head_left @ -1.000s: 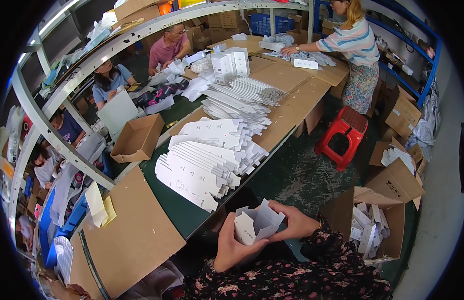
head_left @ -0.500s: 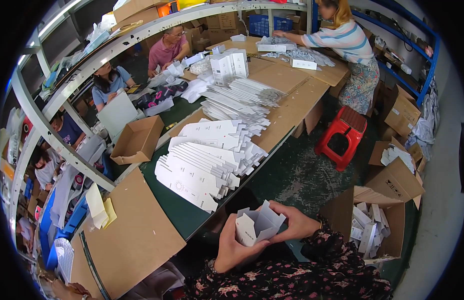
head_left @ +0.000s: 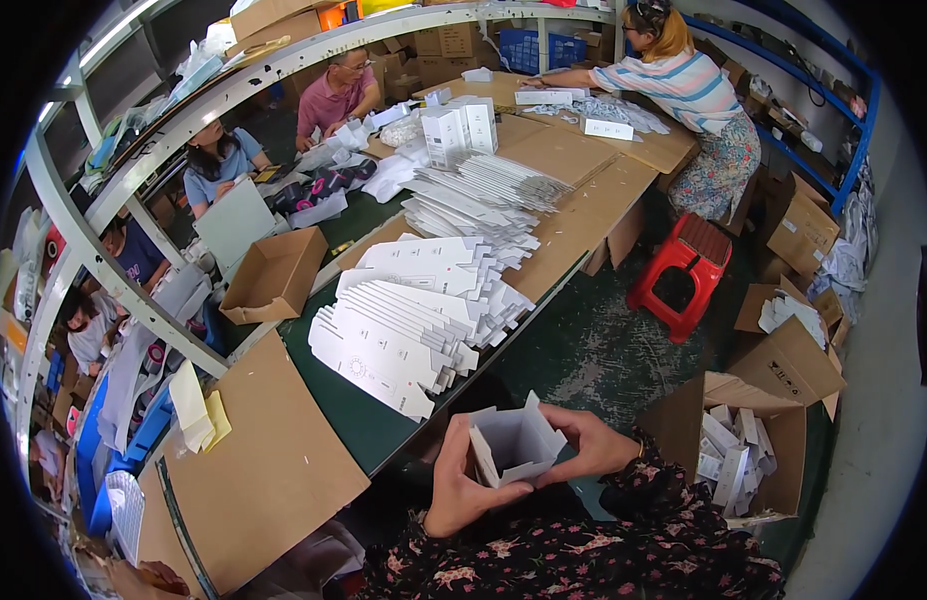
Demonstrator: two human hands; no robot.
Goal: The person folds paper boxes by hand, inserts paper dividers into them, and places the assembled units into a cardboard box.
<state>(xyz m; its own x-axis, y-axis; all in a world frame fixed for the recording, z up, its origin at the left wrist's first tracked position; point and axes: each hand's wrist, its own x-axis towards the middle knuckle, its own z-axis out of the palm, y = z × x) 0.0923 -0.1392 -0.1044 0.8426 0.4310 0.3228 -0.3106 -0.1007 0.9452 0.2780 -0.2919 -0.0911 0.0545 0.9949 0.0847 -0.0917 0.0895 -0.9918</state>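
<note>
Between my two hands is a small white carton [head_left: 520,440], its top uncovered and its flaps standing up, so I look down into its hollow inside. My left hand [head_left: 461,478] grips the left side, thumb along the near edge. On the opposite side my right hand [head_left: 590,443] holds the carton with fingers curled round it. The carton's underside is hidden. Just beyond, on the green table [head_left: 355,440], flat white carton blanks [head_left: 383,340] lie fanned out in overlapping stacks.
At right, a cardboard box [head_left: 783,480] holds several small white cartons. A red stool [head_left: 683,270] stands beyond it. Upright white cartons [head_left: 461,130], an empty-looking brown tray box [head_left: 275,275] and a cardboard sheet [head_left: 263,460] are on the table. Several people work around it.
The carton has tipped in my hands, so more of its inside faces me and its printed front shows less. At the far table, a person leans further left.
</note>
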